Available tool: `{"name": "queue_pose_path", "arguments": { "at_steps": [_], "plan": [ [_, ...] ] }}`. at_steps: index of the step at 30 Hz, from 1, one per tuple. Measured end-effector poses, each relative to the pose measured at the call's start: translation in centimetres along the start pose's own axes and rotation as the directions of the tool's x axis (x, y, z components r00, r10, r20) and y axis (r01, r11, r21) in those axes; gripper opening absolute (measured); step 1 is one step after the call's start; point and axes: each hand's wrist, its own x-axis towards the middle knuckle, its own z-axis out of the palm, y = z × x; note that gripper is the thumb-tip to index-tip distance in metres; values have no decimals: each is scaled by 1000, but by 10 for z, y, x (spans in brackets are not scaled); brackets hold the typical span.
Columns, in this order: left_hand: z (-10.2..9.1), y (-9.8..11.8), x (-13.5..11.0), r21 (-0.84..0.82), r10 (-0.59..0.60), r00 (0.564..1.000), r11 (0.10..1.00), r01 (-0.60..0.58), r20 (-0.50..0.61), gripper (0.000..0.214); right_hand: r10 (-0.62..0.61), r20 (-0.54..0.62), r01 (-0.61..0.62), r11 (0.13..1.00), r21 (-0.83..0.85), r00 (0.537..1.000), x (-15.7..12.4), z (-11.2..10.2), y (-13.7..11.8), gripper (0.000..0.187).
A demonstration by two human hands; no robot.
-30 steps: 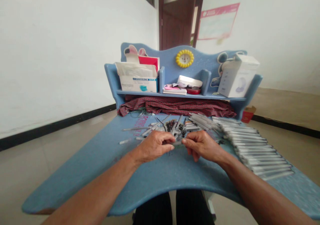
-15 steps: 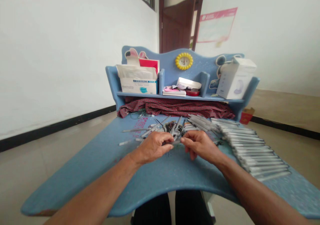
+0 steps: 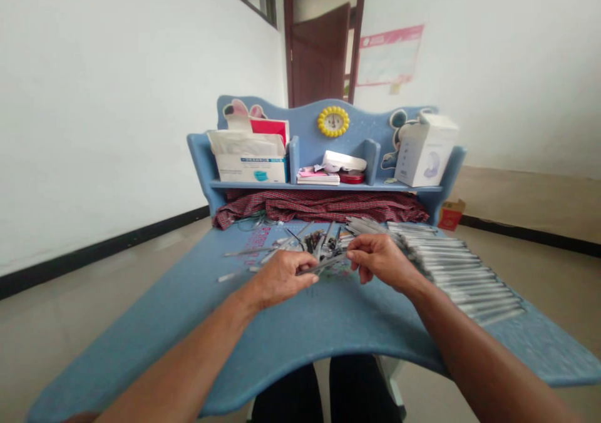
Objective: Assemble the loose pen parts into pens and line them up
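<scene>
My left hand (image 3: 286, 276) pinches one end of a slim grey pen (image 3: 329, 262) between thumb and fingers. The fingertips of my right hand (image 3: 378, 260) close on the other end, so the pen slants upward to the right between them. Beyond the hands lies a jumbled pile of pen parts (image 3: 323, 238), some clear and some dark. To the right, many translucent pens (image 3: 469, 276) with dark ends lie side by side in a row. More clear tubes (image 3: 364, 225) are heaped behind my right hand, and a short clear piece (image 3: 227, 278) rests off to the left.
The blue desk (image 3: 282, 341) curves inward at its front edge. Red checked cloth (image 3: 319, 206) is bunched beneath its shelf. On the shelf stand a mask box (image 3: 251, 168), papers (image 3: 318, 178) and a white carton (image 3: 425, 154). A yellow clock (image 3: 333, 121) is on the backboard.
My hands have moved slightly apart, and more of the pen shows between them. The camera view has shifted, so the desk and shelf appear farther left.
</scene>
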Motion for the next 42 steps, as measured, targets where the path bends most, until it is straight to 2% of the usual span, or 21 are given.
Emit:
{"name": "queue_pose_path", "arguments": {
  "at_steps": [5, 8, 10, 12, 14, 18, 20, 23, 27, 32, 35, 39, 42],
  "plan": [
    [1, 0, -1, -43, 4, 1000, 999, -6, -26, 12, 26, 5, -26, 998, -48, 1000, 0, -10, 0, 25],
    [1, 0, -2, -16, 38, 996, 999, -39, -77, 13, -15, -26, 8, 963, -268, 1000, -2, -12, -2, 20],
    [2, 1, -2, 17, 66, 992, 998, -64, -103, 12, -133, -60, 81, 843, -533, 989, -6, -10, -7, 18],
    [2, 1, -2, 30, 80, 992, 997, -77, -100, 11, -255, -23, 155, 657, -738, 967, -11, -4, -14, 22],
    [3, 1, -1, 19, 81, 993, 997, -80, -84, 11, -292, 59, 213, 529, -821, 955, -16, 4, -22, 25],
    [3, 0, -2, -54, 52, 997, 997, -56, -65, 11, -237, 138, 232, 429, -873, 962, -20, 14, -31, 16],
    [2, -1, -2, -131, 16, 999, 991, -22, -52, 17, -206, 162, 236, 418, -877, 965, -21, 14, -30, 14],
    [-2, -1, -2, -296, -48, 998, 954, 33, -41, 29, -181, 170, 235, 450, -861, 969, -22, 8, -25, 13],
    [-5, -2, 1, -435, -127, 988, 897, 78, -86, 39, -162, 139, 202, 486, -850, 977, -28, -3, -19, 15],
    [-10, -12, 3, -245, -177, 963, 962, 125, -204, 30, -120, 114, 161, 533, -830, 986, -36, -14, -13, 16],
    [-14, -20, 3, -118, -179, 962, 980, 157, -206, 22, -78, 106, 132, 564, -815, 991, -40, -18, -7, 16],
    [-13, -25, 2, 79, -86, 982, 992, 100, -167, 16, -48, 111, 118, 579, -807, 993, -45, -17, -2, 21],
    [-8, -27, 3, 222, -4, 986, 974, 41, -166, 14, -20, 121, 111, 559, -821, 992, -49, -11, -3, 22]
  ]
}}
